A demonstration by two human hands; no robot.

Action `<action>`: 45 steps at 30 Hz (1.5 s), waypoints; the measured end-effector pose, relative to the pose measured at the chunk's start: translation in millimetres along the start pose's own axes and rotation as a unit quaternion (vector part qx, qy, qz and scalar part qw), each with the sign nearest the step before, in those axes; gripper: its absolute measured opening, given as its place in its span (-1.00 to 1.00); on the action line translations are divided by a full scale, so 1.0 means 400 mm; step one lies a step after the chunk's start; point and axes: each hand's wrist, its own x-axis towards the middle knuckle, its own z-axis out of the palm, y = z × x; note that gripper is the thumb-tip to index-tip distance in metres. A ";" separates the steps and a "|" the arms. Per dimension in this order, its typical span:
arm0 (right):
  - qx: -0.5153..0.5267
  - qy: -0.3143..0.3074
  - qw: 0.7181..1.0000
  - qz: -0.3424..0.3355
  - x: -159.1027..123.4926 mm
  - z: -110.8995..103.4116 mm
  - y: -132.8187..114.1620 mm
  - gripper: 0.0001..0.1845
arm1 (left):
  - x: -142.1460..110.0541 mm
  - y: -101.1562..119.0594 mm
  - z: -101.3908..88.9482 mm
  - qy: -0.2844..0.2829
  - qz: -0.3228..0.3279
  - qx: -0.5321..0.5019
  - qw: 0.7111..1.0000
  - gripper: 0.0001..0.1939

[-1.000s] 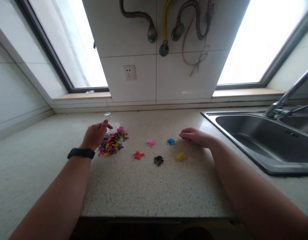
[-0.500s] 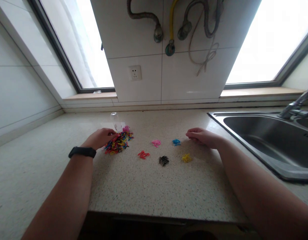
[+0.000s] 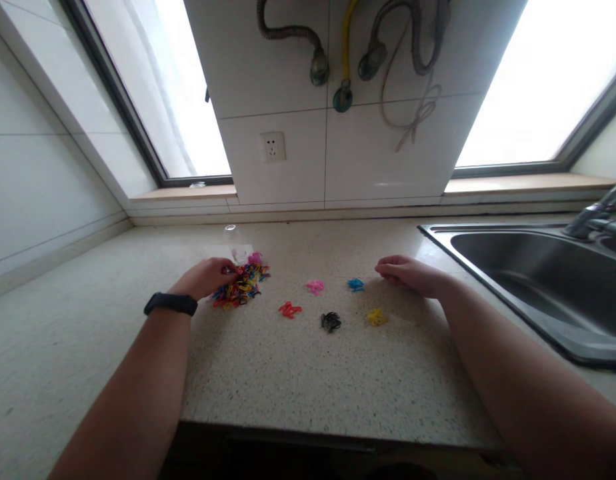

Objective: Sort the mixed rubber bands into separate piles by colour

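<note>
My left hand (image 3: pixel 212 277), with a dark wristband (image 3: pixel 171 303), reaches the edge of a mixed pile of small coloured rubber bands (image 3: pixel 243 285). Its thumb and fingers are pinched at the pile; what lies between them is too small to make out. My right hand (image 3: pixel 405 275) rests on the counter with its fingers together and nothing visible in them. Nearest to it are small heaps of blue rubber bands (image 3: pixel 356 285) and yellow rubber bands (image 3: pixel 377 317). Further left lie pink rubber bands (image 3: pixel 315 287), black rubber bands (image 3: pixel 331 323) and red rubber bands (image 3: pixel 290 310).
A clear container (image 3: pixel 234 241) with something pink at its end lies behind the mixed pile. To the right a steel sink (image 3: pixel 438 235) with a tap (image 3: pixel 591 217) is set into the speckled counter (image 3: pixel 268 380). A tiled wall with a socket (image 3: pixel 273 147) stands behind.
My left hand's fingers have shifted slightly over the mixed pile. My right hand holds its place, and the whole view has drifted a little.
</note>
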 end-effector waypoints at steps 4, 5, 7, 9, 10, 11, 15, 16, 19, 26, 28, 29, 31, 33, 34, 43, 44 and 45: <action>0.004 -0.003 1.000 -0.004 0.001 -0.001 0.000 -0.57 | -0.001 0.007 0.002 0.012 0.006 0.003 1.000 -0.67; 0.006 -0.002 1.000 -0.003 0.001 -0.001 0.000 -0.57 | -0.002 0.009 0.002 0.016 0.008 0.003 1.000 -0.68; 0.010 0.002 1.000 -0.001 0.000 0.000 -0.003 -0.57 | -0.004 0.017 0.001 0.025 0.015 -0.003 1.000 -0.69; 0.010 0.003 1.000 0.004 -0.001 0.002 -0.007 -0.57 | -0.007 0.026 -0.001 0.033 0.028 -0.019 0.999 -0.68; 0.010 0.003 1.000 0.006 -0.002 0.003 -0.010 -0.57 | -0.008 0.031 -0.002 0.037 0.034 -0.028 0.998 -0.67; 0.008 0.003 1.000 0.008 -0.003 0.005 -0.013 -0.57 | -0.009 0.036 -0.002 0.040 0.041 -0.036 0.998 -0.66; 0.007 0.008 1.000 0.005 -0.005 0.007 -0.018 -0.57 | -0.007 0.047 0.002 0.053 0.056 -0.053 0.996 -0.64; 0.008 0.009 1.000 0.004 -0.005 0.007 -0.017 -0.57 | -0.005 0.048 0.003 0.057 0.058 -0.055 0.995 -0.64; 0.014 0.009 1.000 0.004 -0.005 0.005 -0.015 -0.58 | -0.002 0.047 0.007 0.065 0.061 -0.058 0.994 -0.63; 0.017 0.009 1.000 0.007 -0.005 0.004 -0.014 -0.58 | 0.003 0.042 0.014 0.067 0.049 -0.055 0.995 -0.66; 0.015 0.011 1.000 0.003 -0.004 0.003 -0.013 -0.59 | 0.003 0.042 0.013 0.076 0.063 -0.047 0.994 -0.68; 0.014 0.011 1.000 0.000 -0.004 0.003 -0.012 -0.59 | 0.003 0.042 0.012 0.086 0.075 -0.041 0.993 -0.69; 0.015 0.011 1.000 -0.003 -0.001 0.001 -0.008 -0.58 | 0.003 0.041 0.010 0.104 0.097 -0.028 0.989 -0.71; 0.016 0.009 1.000 -0.003 0.001 0.001 -0.006 -0.58 | 0.004 0.040 0.010 0.111 0.104 -0.023 0.988 -0.72; 0.017 0.009 1.000 -0.002 0.001 0.001 -0.005 -0.57 | 0.004 0.040 0.010 0.110 0.102 -0.024 0.988 -0.73; 0.016 0.018 1.000 0.007 -0.006 0.007 -0.018 -0.57 | 0.001 0.049 0.011 0.086 0.047 -0.078 0.992 -0.72; 0.015 0.018 1.000 0.007 -0.006 0.007 -0.019 -0.57 | 0.001 0.050 0.011 0.093 0.046 -0.087 0.991 -0.72; 0.014 0.017 1.000 0.006 -0.006 0.007 -0.019 -0.57 | 0.002 0.051 0.011 0.100 0.048 -0.096 0.989 -0.72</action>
